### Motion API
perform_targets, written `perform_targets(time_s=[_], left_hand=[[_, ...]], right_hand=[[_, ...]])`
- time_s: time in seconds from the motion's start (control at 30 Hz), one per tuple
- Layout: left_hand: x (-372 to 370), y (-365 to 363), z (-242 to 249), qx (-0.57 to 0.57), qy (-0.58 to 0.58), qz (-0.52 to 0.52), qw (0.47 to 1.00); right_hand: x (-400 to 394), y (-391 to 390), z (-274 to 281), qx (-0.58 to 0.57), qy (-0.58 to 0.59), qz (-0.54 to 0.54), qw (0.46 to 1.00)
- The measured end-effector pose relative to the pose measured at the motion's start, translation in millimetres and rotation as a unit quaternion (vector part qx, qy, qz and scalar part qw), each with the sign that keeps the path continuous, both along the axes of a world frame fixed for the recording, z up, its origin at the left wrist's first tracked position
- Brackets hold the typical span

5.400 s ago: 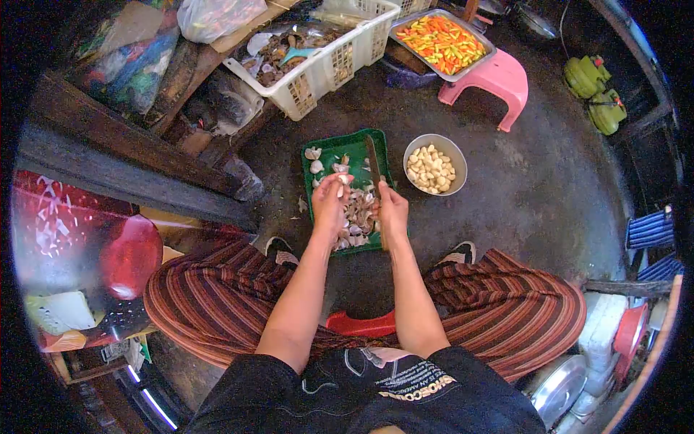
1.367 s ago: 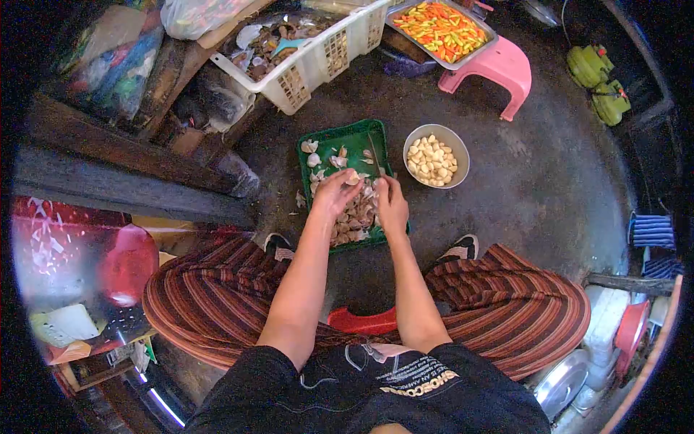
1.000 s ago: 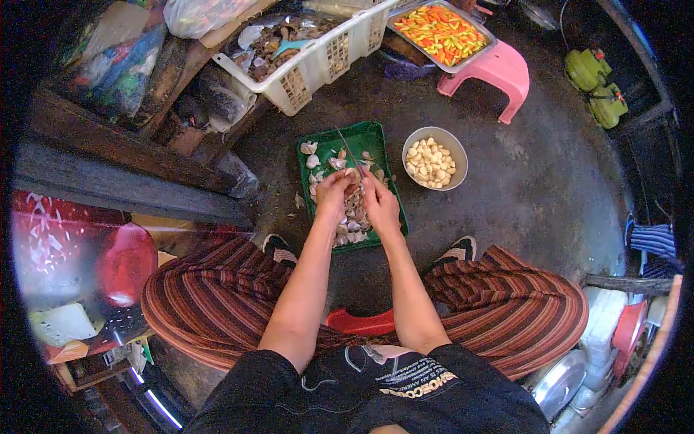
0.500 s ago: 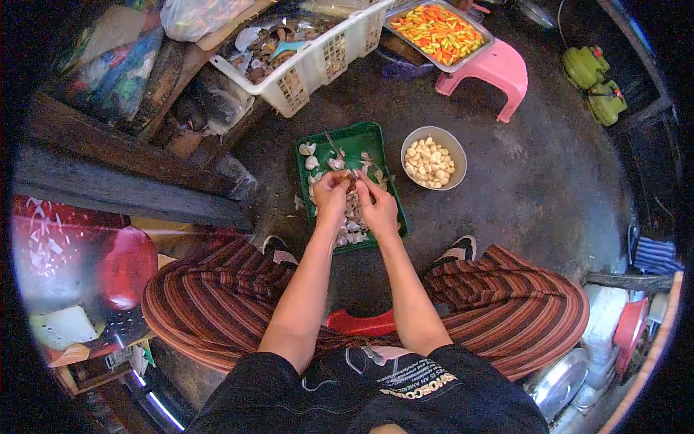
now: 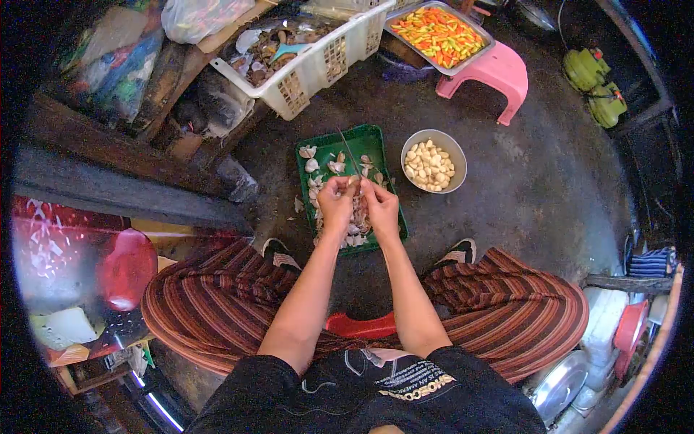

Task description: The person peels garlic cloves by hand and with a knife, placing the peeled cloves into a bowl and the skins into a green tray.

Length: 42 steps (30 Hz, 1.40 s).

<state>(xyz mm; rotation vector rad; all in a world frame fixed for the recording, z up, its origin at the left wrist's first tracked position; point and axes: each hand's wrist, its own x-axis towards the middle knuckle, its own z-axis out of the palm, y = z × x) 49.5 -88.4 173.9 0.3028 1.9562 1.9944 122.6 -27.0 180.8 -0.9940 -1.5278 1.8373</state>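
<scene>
Over the green tray, my two hands meet closely. My right hand is closed around a knife, its thin blade pointing up and slightly left past the fingers. A small pale garlic clove is pinched in the fingers of my left hand, mostly hidden by them. Garlic bulbs and loose cloves lie in the tray's far and left parts. Papery garlic skins are heaped under my wrists. Right of the tray stands a round metal bowl filled with peeled garlic cloves.
A pink stool bears a metal tray of red, orange and yellow chillies. Beyond the green tray stands a white plastic crate with scraps inside. Green gas cylinders stand far right; a wooden beam runs along the left.
Both hands have shifted slightly toward me. The knife blade has swung and now shows more clearly above the fingers. The tray and bowl stay in place.
</scene>
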Motion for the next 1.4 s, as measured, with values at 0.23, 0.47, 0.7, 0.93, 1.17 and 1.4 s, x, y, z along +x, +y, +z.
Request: perform_targets(time_s=[0.23, 0.47, 0.7, 0.93, 1.17, 1.4], left_hand=[[-32, -15, 7, 0.012, -0.092, -0.19, 0.977], [-12, -4, 28, -0.073, 0.084, -0.153, 0.982], [1, -1, 11, -0.311, 0.423, -0.151, 0.838], [4, -3, 2, -0.274, 0.423, -0.161, 0.849], [13, 3, -1, -0.069, 0.157, -0.105, 0.98], [-22, -7, -5, 0.241, -0.223, -0.101, 0.939]], right_hand=[[15, 19, 17, -0.238, 0.018, 0.031, 0.971], [10, 20, 14, -0.239, 0.026, 0.009, 0.971], [5, 12, 11, -0.082, -0.015, -0.011, 0.997], [3, 14, -10, 0.009, -0.078, -0.035, 0.996], [15, 20, -18, -0.032, -0.085, -0.05, 0.995], [18, 27, -25, 0.129, -0.239, -0.022, 0.962]])
